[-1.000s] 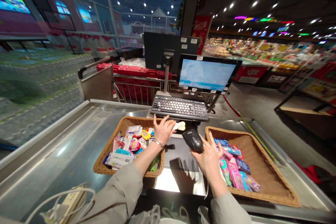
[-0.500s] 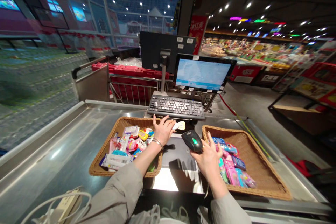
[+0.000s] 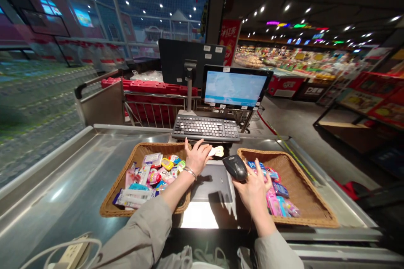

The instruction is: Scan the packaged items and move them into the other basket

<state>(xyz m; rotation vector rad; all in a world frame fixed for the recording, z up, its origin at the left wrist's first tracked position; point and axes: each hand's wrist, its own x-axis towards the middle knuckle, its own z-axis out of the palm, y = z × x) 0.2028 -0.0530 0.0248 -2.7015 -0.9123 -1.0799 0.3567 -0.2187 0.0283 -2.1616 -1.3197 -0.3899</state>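
My left hand (image 3: 198, 156) is closed on a small white-and-yellow packet (image 3: 217, 151), held out to the right between thumb and fingers, just in front of the keyboard. A black barcode scanner (image 3: 236, 167) sits in my right hand (image 3: 252, 185), its head turned left toward the packet. Under my left wrist lies the edge of a wicker basket (image 3: 109, 191) filled with small wrapped sweets and packets (image 3: 154, 176). A second wicker basket (image 3: 312, 193) is beside my right hand, with pink and blue packets (image 3: 279, 197) gathered at its left side.
Behind the baskets stand a black keyboard (image 3: 206, 128) and a lit monitor (image 3: 235, 88). A metal counter (image 3: 72, 176) with raised edges surrounds them. A power strip (image 3: 74, 254) with a white cable lies at the lower left. Beyond is a cart with red crates (image 3: 148, 88).
The scanner has turned slightly and shifted right with my right hand; its green light no longer shows. The view has swung a little right. My left hand still holds the packet.
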